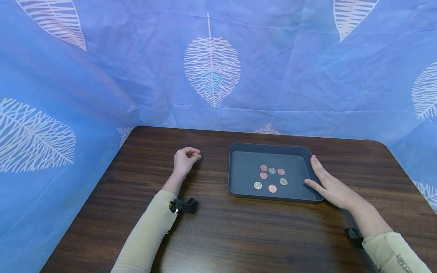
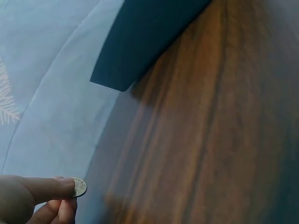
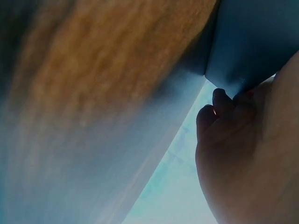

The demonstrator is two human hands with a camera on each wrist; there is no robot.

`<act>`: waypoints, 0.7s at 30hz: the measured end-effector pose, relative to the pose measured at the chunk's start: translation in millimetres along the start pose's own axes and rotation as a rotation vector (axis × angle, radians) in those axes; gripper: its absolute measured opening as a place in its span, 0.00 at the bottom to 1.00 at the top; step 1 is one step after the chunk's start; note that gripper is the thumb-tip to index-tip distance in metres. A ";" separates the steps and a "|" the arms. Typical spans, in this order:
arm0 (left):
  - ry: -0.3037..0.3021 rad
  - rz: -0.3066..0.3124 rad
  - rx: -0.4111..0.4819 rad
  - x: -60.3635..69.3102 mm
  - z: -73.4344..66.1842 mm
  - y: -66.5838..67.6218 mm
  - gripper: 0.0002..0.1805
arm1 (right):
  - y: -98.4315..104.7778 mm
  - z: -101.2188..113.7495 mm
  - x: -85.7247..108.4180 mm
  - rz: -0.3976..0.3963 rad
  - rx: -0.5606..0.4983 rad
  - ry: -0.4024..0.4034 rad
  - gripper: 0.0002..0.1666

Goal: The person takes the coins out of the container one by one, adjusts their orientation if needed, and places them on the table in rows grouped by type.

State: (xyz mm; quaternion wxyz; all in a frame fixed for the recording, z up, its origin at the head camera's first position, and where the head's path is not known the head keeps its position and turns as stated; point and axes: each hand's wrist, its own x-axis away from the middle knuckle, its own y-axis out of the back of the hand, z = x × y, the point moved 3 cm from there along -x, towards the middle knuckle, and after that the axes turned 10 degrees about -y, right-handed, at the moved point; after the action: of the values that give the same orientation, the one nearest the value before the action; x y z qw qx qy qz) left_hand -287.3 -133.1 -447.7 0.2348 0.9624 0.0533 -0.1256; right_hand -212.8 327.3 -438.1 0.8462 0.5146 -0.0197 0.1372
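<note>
From the head camera: the left hand point(image 1: 186, 159) is over on the left side of the table point(image 1: 239, 235), thumb and fingertips together in a pinch! To its right, well apart, sits the grey tray point(image 1: 246, 165), right of centre towards the far edge, with seven coins point(image 1: 272, 189) lying flat inside, some coppery, some silvery. And there's the right hand point(image 1: 332, 185), gripping the tray's right end, thumb over the rim, index finger reaching out towards the far right corner. Pale sleeves point(image 1: 146, 231) on both arms, a dark band point(image 1: 190, 205) at the left wrist, and beyond the table's far edge a blue cloth point(image 1: 273, 76) with white leaf prints.

Across to the left wrist, and there it is: one silvery coin point(image 2: 80, 187) pinched between thumb and fingers, held up by its edge! The tray's dark wall shows well apart from it, on the wooden table.

Now the right wrist: dim and blurred, this one. Bent fingers right up by the tray's outer wall; exactly where each fingertip touches, you can't tell from here.
</note>
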 end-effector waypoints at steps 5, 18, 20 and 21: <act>-0.049 0.006 -0.085 -0.7 3.3 -0.2 0.06 | -0.1 0.1 -0.3 -0.002 0.003 0.001 0.49; -0.109 -0.007 -0.267 -3.8 1.4 2.8 0.05 | 0.7 0.8 0.9 0.008 -0.008 -0.004 0.49; -0.104 -0.005 -0.280 -3.9 0.8 2.9 0.06 | 0.6 0.4 1.1 0.007 -0.010 -0.005 0.50; -0.104 -0.004 -0.285 -4.0 0.7 3.0 0.06 | 0.6 0.2 1.1 0.006 -0.008 -0.006 0.50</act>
State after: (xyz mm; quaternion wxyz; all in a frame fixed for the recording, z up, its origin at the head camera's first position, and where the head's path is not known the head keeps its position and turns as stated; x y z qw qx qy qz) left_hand -290.9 -136.2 -445.9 0.3712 0.9115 0.0602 -0.1668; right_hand -211.8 327.7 -437.4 0.8478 0.5115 -0.0243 0.1380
